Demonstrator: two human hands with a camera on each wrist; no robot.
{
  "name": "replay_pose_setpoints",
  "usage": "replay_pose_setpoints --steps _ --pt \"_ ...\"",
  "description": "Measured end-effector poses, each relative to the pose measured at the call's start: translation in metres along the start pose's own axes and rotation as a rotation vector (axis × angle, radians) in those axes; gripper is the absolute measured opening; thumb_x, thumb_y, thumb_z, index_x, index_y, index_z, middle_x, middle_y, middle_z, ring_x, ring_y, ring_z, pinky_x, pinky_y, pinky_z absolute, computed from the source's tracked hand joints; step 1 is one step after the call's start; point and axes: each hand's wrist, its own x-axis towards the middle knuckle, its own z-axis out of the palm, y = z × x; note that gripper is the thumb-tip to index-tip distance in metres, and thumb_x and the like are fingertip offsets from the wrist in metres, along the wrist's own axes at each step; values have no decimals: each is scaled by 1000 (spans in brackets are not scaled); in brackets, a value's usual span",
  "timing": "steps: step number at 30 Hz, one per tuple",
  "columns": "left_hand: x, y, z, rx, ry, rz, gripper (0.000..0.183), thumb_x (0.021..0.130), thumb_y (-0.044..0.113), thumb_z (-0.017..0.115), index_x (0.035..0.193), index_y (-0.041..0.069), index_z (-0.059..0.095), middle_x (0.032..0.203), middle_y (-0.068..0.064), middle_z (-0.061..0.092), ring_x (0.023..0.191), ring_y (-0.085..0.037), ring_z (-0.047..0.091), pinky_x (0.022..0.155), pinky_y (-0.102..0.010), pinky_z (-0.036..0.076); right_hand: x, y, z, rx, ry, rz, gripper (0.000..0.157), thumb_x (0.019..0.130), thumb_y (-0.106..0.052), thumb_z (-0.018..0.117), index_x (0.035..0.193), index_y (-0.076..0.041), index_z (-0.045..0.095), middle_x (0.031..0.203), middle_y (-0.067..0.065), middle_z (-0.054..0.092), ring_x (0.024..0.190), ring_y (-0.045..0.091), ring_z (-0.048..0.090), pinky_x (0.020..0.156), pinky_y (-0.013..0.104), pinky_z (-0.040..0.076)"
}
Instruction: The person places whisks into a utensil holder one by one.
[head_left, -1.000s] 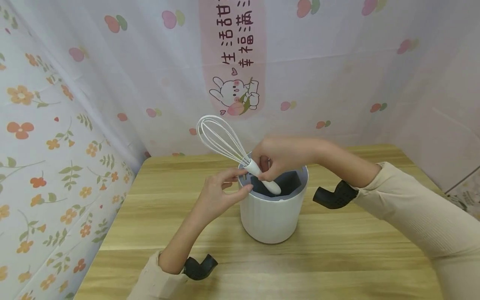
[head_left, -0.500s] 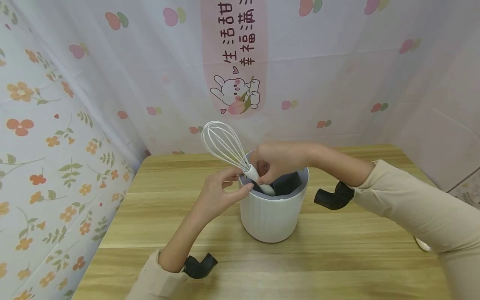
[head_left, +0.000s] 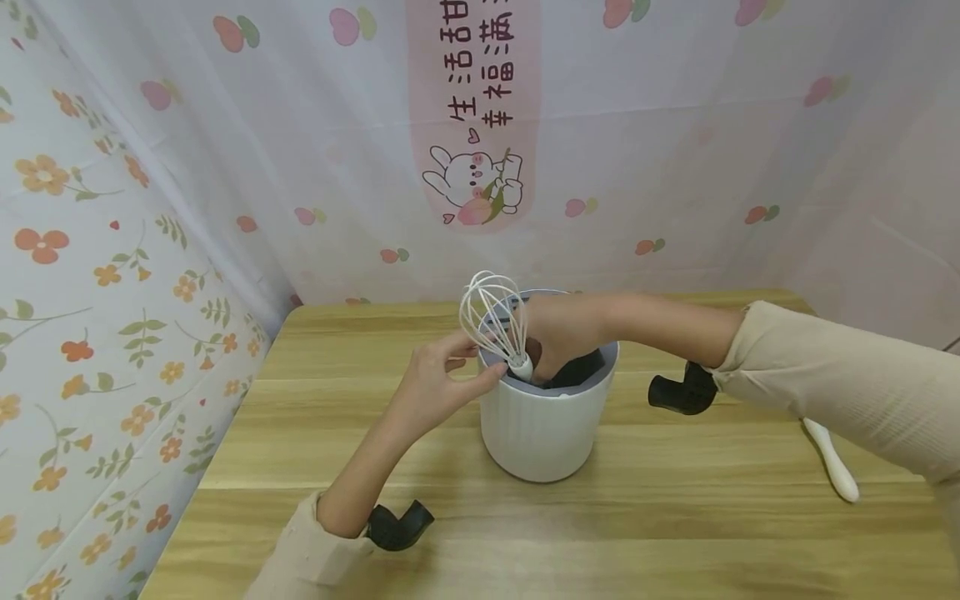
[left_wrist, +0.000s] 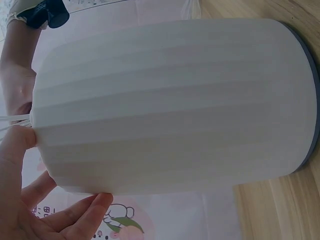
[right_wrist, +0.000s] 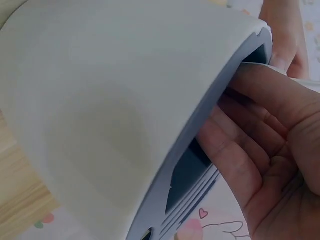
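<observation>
A white ribbed utensil holder (head_left: 543, 433) with a grey inner rim stands upright on the wooden table. My right hand (head_left: 566, 329) reaches over its mouth and pinches the handle of a white whisk (head_left: 519, 365). The whisk's wire loops point up and lean left, while most of the handle is hidden inside the holder. My left hand (head_left: 442, 377) grips the holder's left side. In the left wrist view its thumb (left_wrist: 20, 137) lies at the rim and the other fingers (left_wrist: 97, 205) touch the ribbed wall. Right-hand fingers (right_wrist: 230, 145) dip past the rim in the right wrist view.
A white handle (head_left: 832, 462) lies on the table at the right, partly covered by my right sleeve (head_left: 847, 392). Patterned curtains (head_left: 675, 167) hang behind and to the left of the wooden table (head_left: 637, 533).
My right hand has lowered the whisk into the holder and turned it more upright, its loops shifting right and down. The left hand stays in place. More of the white handle shows at right.
</observation>
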Motion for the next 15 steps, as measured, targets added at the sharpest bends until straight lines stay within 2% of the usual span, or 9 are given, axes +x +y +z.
replay_pose_setpoints --steps 5,10,12,15 --pt "0 1 -1 -2 -1 5 31 81 22 70 110 12 65 109 1 64 98 -14 60 85 -34 49 1 -1 -1 27 -1 -30 18 72 -5 74 87 -7 65 75 -6 58 67 7 47 61 22 46" --pt "0 1 -2 0 0 0 31 80 20 71 109 10 65 109 -2 64 99 -17 59 85 -35 49 -1 4 -4 125 -23 -68 32 74 -7 73 104 -6 61 92 -4 61 81 10 52 77 26 48" --pt "0 1 -1 3 -1 -3 31 80 20 70 109 10 65 111 -2 63 99 -17 59 85 -34 49 -2 5 -6 131 -36 -69 31 75 -9 74 102 -5 61 92 -3 61 81 10 52 77 26 48" --pt "-1 1 -1 8 -4 -14 32 80 21 70 111 12 65 112 0 62 100 -15 59 86 -32 48 -2 6 -10 110 -58 -63 22 74 -9 75 92 -3 64 80 -3 61 71 8 52 69 24 49"
